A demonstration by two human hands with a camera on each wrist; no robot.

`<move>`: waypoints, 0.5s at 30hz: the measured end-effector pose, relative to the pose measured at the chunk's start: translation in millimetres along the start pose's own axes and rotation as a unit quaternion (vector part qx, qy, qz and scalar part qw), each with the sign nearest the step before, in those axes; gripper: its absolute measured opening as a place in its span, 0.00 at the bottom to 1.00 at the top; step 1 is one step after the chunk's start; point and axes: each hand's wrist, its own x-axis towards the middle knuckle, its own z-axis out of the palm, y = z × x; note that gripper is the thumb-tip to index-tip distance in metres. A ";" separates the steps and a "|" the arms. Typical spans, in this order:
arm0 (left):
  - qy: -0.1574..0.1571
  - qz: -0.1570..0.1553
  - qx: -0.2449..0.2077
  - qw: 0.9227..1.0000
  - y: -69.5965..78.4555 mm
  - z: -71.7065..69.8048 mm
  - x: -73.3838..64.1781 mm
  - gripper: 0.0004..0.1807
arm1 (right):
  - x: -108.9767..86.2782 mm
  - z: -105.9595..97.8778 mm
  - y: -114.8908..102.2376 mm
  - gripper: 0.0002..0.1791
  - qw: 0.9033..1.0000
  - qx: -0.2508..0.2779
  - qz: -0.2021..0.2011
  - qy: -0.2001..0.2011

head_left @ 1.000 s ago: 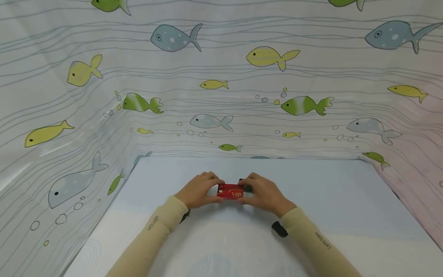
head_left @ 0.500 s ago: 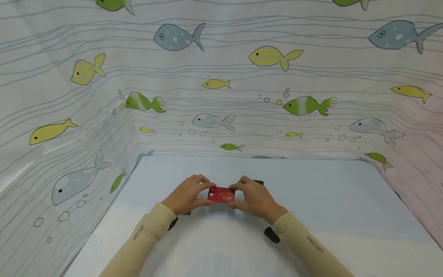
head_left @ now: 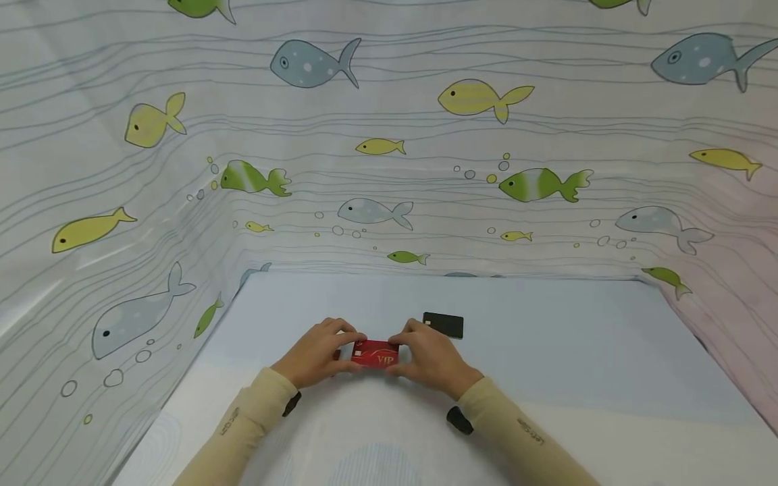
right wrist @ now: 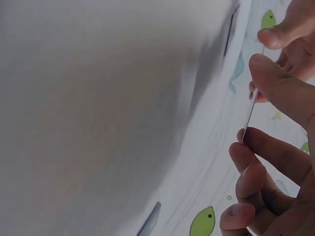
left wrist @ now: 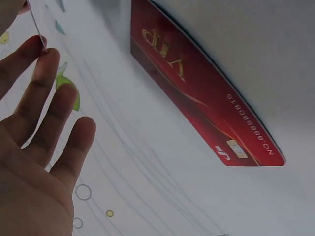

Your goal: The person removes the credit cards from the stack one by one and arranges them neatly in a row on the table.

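Between both hands, a red VIP card [head_left: 375,354] is held up over the table, its printed face toward the head camera. My left hand [head_left: 319,353] pinches its left end, thumb below and fingers above. At the right end, my right hand [head_left: 434,360] pinches it the same way. The right wrist view shows the held card [right wrist: 250,115] edge-on between thumb and fingertips. A second red VIP card [left wrist: 187,88] lies on the table by the left hand, mostly hidden behind that hand in the head view. A black card [head_left: 446,325] lies just behind the right hand.
The pale table [head_left: 565,351] is bounded at the back and sides by a fish-printed curtain [head_left: 389,175]. Black wrist mounts [head_left: 460,420] show beneath the cuffs of the cream sleeves [head_left: 513,432].
Both hands have moved left and toward the body, carrying the red VIP card with them. The black card, earlier mostly covered by the right hand, now shows nearly whole.
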 end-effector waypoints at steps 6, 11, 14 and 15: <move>-0.013 0.000 0.010 1.000 -5.6 5.8 -6.3 0.28 | 3.3 8.9 -4.1 0.30 1.000 0.004 -0.008 -0.016; -0.024 -0.002 0.007 1.000 -9.0 6.9 -9.2 0.28 | 7.9 13.1 -7.6 0.31 1.000 0.006 -0.010 -0.024; -0.034 -0.007 0.003 0.999 -11.7 7.6 -11.4 0.28 | 10.8 16.6 -9.1 0.31 0.999 0.007 -0.008 -0.036; -0.038 -0.011 0.000 0.999 -12.8 7.7 -12.5 0.28 | 11.9 18.2 -9.5 0.31 0.999 0.007 -0.007 -0.042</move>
